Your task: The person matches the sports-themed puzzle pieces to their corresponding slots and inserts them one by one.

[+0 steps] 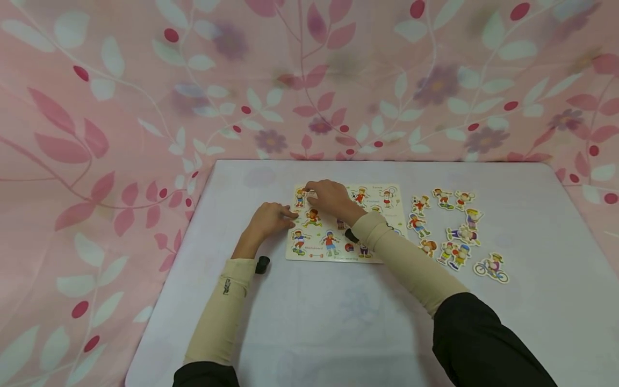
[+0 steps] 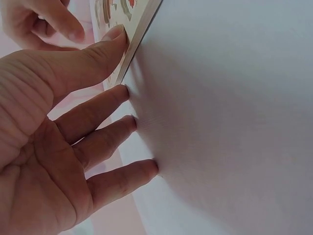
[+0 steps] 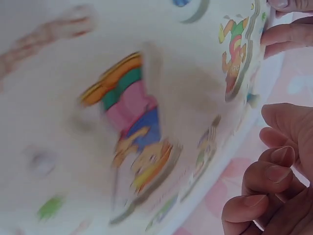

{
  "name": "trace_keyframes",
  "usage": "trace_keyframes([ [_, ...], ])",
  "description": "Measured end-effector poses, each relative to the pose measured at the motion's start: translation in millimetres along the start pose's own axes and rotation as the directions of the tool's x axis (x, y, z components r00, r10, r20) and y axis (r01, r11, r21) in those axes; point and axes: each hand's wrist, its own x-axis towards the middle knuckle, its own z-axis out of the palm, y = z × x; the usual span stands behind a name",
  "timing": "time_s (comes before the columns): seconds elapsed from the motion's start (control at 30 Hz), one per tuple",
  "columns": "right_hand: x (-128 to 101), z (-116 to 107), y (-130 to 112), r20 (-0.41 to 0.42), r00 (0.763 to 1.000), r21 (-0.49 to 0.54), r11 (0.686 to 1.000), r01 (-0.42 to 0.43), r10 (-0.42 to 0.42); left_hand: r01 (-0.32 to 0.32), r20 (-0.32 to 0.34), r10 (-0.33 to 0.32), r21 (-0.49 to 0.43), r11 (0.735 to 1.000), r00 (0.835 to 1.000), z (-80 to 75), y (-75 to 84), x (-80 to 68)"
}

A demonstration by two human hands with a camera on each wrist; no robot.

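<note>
**Both hands on puzzle board, loose pieces off to the right**

Puzzle board (image 1: 338,236) lies flat near the middle of the white table (image 1: 338,322), printed with cartoon kids doing sports. Left hand (image 1: 268,219) sits at the board's left edge; in the left wrist view its fingers are straight and spread, thumb tip against the board's edge (image 2: 139,36), the other fingertips pressing the table just beside it. Holds nothing. Right hand (image 1: 331,198) reaches across the board to its upper-left corner, palm down, fingers curled; the right wrist view shows curled fingers (image 3: 266,171) over the board's far edge, but whether they pinch a piece, cannot tell — the view is blurred. The two hands are near each other, not clearly touching.

Loose puzzle pieces (image 1: 454,231) are scattered on the table right of the board, apart from both hands; a cyclist piece (image 1: 491,267) lies lowest. Pink floral cloth (image 1: 121,107) behind and around the table.
</note>
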Motion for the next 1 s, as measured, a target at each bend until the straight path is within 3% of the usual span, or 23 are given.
trace_keyframes([
  [0.27,-28,-14,5,-0.068,0.997,-0.024,0.999,0.042,-0.043,-0.009,-0.011,0.009,0.016,1.000,1.000,-0.5,-4.0,-0.7],
  [0.5,-52,-24,7,-0.069,0.997,-0.036,0.998,0.043,-0.045,0.006,-0.003,-0.006,-0.014,1.000,1.000,-0.3,-3.9,-1.6],
  [1.0,-106,-31,24,-0.186,0.979,-0.057,0.996,0.070,-0.079,0.002,0.007,-0.002,-0.005,1.000,1.000,1.4,-0.8,-0.8],
])
